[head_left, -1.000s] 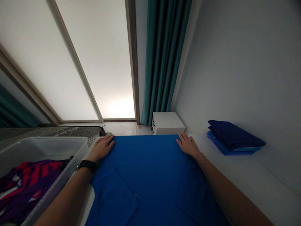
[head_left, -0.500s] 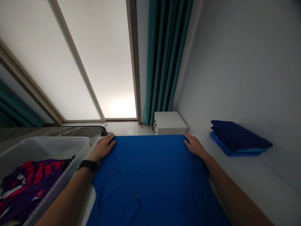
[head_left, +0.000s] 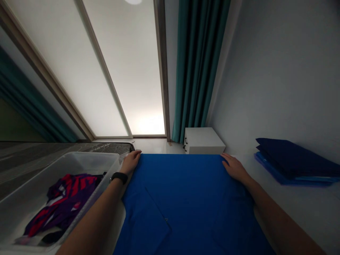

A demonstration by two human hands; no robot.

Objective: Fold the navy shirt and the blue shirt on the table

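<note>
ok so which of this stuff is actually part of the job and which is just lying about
Part of the job:
left hand
right hand
blue garment, both hands at its far edge

Just lying about:
clear plastic bin
purple and red clothing
folded dark blue stack
white bedside cabinet

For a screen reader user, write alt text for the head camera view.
The left hand and right hand rest on the far edge of a blue garment spread flat on a white surface. A clear plastic bin holding a purple and red garment sits left, and folded blue clothes lie right.
</note>
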